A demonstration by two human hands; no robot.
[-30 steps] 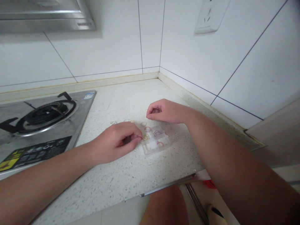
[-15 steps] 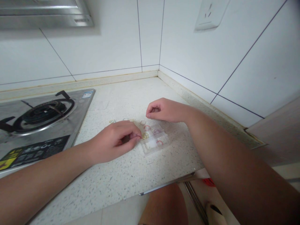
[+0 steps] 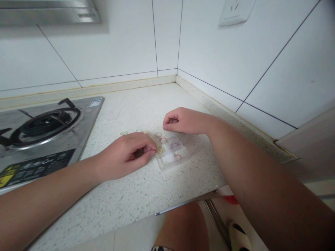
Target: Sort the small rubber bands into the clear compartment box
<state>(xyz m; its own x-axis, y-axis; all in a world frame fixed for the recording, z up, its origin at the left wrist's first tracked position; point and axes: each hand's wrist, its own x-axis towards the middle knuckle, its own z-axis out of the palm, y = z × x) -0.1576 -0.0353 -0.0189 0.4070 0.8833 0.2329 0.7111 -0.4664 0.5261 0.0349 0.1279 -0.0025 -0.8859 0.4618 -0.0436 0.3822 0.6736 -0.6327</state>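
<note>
Both hands have barely shifted. The left hand [image 3: 125, 156] pinches a red rubber band [image 3: 154, 150] beside the clear compartment box [image 3: 172, 157]. The right hand [image 3: 183, 120] stays curled closed, contents not visible.

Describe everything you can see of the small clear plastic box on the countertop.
The clear plastic box is small, flat, rectangular and see-through, split by thin walls into compartments. It lies flat, slightly skewed, on the speckled countertop. Some compartments hold small coloured loops: red, yellow, purplish. The left hand, fingertips pinched on what looks like a red loop, meets its left edge; the right hand rests closed just behind it, contact unclear.
</note>
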